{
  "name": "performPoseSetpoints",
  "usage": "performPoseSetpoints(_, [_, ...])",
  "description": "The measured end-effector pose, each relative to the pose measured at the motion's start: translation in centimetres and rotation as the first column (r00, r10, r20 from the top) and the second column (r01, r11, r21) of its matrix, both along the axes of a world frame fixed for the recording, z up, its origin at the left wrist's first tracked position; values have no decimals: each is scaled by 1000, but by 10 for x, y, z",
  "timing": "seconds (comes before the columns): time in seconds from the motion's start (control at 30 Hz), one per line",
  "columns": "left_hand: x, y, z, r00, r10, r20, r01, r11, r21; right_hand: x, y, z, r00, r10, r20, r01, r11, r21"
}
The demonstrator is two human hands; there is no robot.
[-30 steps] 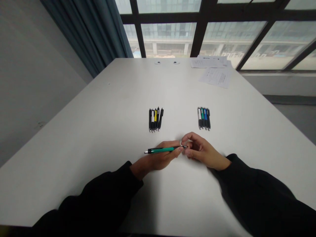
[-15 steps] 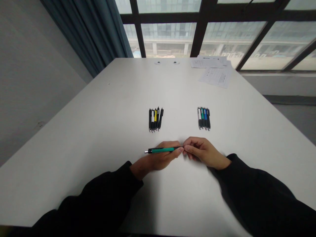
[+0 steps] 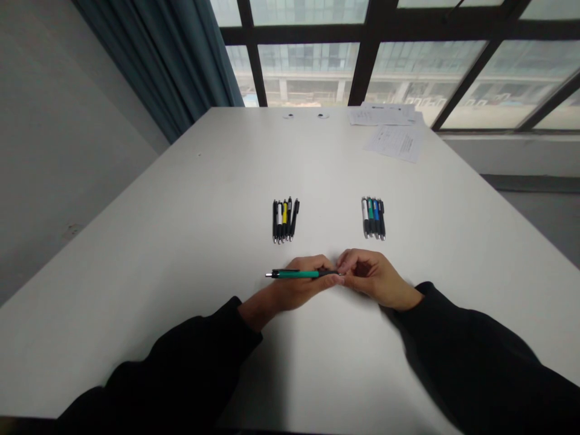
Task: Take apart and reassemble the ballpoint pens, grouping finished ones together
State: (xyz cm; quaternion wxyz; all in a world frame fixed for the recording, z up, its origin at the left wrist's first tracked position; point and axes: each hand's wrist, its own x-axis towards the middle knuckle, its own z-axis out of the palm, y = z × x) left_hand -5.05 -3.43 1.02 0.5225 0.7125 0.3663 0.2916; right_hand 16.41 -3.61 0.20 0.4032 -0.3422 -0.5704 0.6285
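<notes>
A green click pen [image 3: 296,274] with a black grip lies sideways in my left hand [image 3: 301,287], its clicker end pointing left and its tip pointing right. The thumb and fingers of my left hand close round the dark grip. At the tip end, my right hand [image 3: 374,278] has its thumb and fingers curled together, meeting the left fingertips. Whether the right fingers pinch the tip itself is hard to make out. Beyond my hands, one group of pens [image 3: 284,221] lies to the left and another group of pens [image 3: 373,217] to the right.
Both pen groups lie on the white table [image 3: 203,211]. Printed papers [image 3: 392,142] rest at its far right corner, and two round cable-hole covers [image 3: 322,115] sit by the far edge. A blue curtain [image 3: 167,60] and a window are behind.
The right fingers have loosened and shifted a little at the pen's tip, which now shows more. The left thumb has slid slightly right along the grip. The pen has turned closer to level.
</notes>
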Motion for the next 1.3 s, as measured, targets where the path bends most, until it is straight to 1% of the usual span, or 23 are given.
performPoseSetpoints(0.1, [3, 2, 0, 994, 74, 84, -60, 986, -153, 0, 1, 1, 999, 12, 30, -14, 998, 56])
performPoseSetpoints(0.17, [3, 3, -1, 987, 98, 130, -72, 979, -191, 0, 1, 2, 999, 13, 52, -16, 998, 54])
performPoseSetpoints(0.33, [1, 6, -2, 980, 162, 119, -130, 961, -242, -1, -1, 4, 998, 19, 58, -14, 997, -82])
performPoseSetpoints(0.4, [-1, 6, -3, 974, 188, 123, -152, 954, -258, -2, -1, 5, 996, 24, 84, -15, 994, -110])
performPoseSetpoints(0.53, [0, 5, -4, 963, 228, 141, -184, 944, -275, -3, -1, 5, 991, -12, 133, 29, 991, -128])
performPoseSetpoints(0.8, [3, 4, -4, 951, 237, 198, -162, 929, -333, -2, -1, 1, 997, -27, 79, 34, 996, -87])
performPoseSetpoints(0.9, [2, 4, -1, 954, 241, 181, -167, 923, -347, -2, -1, 0, 996, -43, 77, 49, 996, -74])
performPoseSetpoints(1.07, [0, 4, 4, 961, 245, 126, -196, 930, -311, -2, 0, -3, 996, -63, 57, 65, 998, -27])
performPoseSetpoints(1.17, [0, 5, 1, 953, 252, 169, -188, 927, -326, -1, 0, -4, 997, -54, 49, 55, 998, -5])
performPoseSetpoints(1.3, [1, 6, -6, 933, 273, 235, -169, 908, -384, 1, -2, -2, 996, -39, 79, 39, 999, 2])
